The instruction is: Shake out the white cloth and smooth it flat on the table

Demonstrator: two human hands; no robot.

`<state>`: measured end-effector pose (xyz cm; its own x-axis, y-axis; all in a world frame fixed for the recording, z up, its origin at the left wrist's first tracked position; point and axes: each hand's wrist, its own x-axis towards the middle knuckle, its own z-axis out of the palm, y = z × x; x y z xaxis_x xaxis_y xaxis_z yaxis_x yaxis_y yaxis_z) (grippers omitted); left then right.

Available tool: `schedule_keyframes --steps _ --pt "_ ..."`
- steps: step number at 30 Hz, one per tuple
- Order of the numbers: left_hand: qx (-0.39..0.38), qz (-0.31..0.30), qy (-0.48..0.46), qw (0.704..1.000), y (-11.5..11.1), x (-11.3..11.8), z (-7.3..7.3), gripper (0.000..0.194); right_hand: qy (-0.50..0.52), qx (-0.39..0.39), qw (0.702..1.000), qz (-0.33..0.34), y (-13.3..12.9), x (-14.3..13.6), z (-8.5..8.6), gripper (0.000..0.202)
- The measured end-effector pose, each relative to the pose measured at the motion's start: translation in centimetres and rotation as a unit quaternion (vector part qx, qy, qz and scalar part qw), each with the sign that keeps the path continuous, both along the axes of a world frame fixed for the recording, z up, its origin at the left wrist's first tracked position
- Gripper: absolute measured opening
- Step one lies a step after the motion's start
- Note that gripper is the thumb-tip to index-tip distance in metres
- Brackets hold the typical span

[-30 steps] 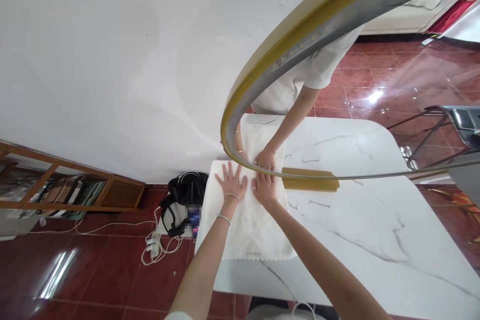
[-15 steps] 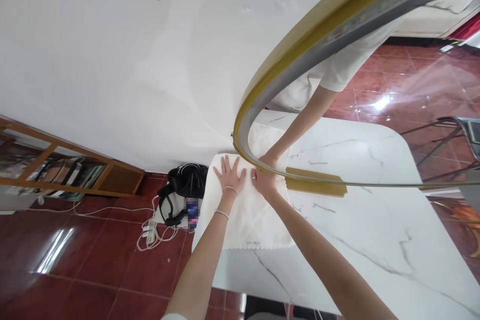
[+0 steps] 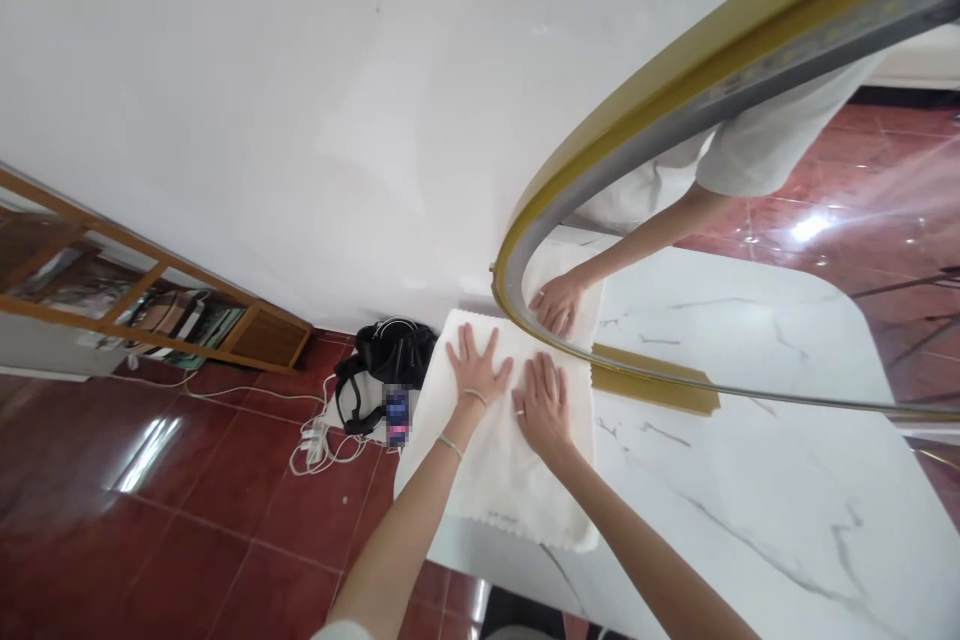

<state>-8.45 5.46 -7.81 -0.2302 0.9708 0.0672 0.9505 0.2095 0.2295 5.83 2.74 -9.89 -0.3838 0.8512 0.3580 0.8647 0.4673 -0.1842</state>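
Observation:
A white cloth (image 3: pixel 517 490) with a scalloped edge lies flat on the white marbled table (image 3: pixel 735 480). My left hand (image 3: pixel 478 365) rests on it with the fingers spread, near its far left part; two thin bracelets circle the wrist. Palm down on the same cloth, my right hand (image 3: pixel 544 405) lies to the right, fingers extended and a ring on one of them. Neither hand grips anything. Just beyond stands a mirror with a gold frame (image 3: pixel 600 135), in which a hand and forearm are reflected.
A gold base (image 3: pixel 652 382) sits at the mirror's foot. Left of the table are a black bag (image 3: pixel 390 352), white cables (image 3: pixel 319 450) and a blurred blue item on the red tiled floor (image 3: pixel 247 500). A wooden shelf (image 3: pixel 262 335) runs along the wall.
My right hand has drawn back from the mirror toward me and now lies flat on the cloth. My left hand stays spread. The whole view has shifted slightly.

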Motion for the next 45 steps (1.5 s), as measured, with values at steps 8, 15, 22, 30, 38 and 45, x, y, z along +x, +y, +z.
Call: schedule_keyframes --steps 8,15,22,30,38,45 --pt "-0.002 -0.037 -0.011 0.999 4.7 -0.8 0.1 0.055 -0.026 -0.092 0.993 -0.069 5.8 -2.7 1.0 0.055" --pt "0.026 -0.059 -0.017 0.998 -1.4 -5.1 -0.4 0.057 -0.017 -0.093 0.995 -0.028 6.8 -3.8 0.7 0.056" --pt "0.043 -0.062 -0.016 0.997 -9.2 -8.0 -0.6 0.048 -0.003 -0.092 0.988 0.123 0.6 -4.1 1.2 0.037" --pt "0.048 -0.054 0.071 0.995 -18.5 -5.2 -0.7 0.063 -0.029 -0.090 0.976 0.197 -10.7 2.6 1.4 0.066" --pt "0.061 -0.076 0.085 0.992 -21.9 -4.7 -0.7 0.064 -0.045 -0.089 0.979 0.180 -14.2 3.5 1.0 0.072" --pt "0.080 -0.076 0.067 0.992 -18.3 -8.6 -1.1 0.059 -0.026 -0.099 0.980 0.169 -11.9 -0.8 0.4 0.070"
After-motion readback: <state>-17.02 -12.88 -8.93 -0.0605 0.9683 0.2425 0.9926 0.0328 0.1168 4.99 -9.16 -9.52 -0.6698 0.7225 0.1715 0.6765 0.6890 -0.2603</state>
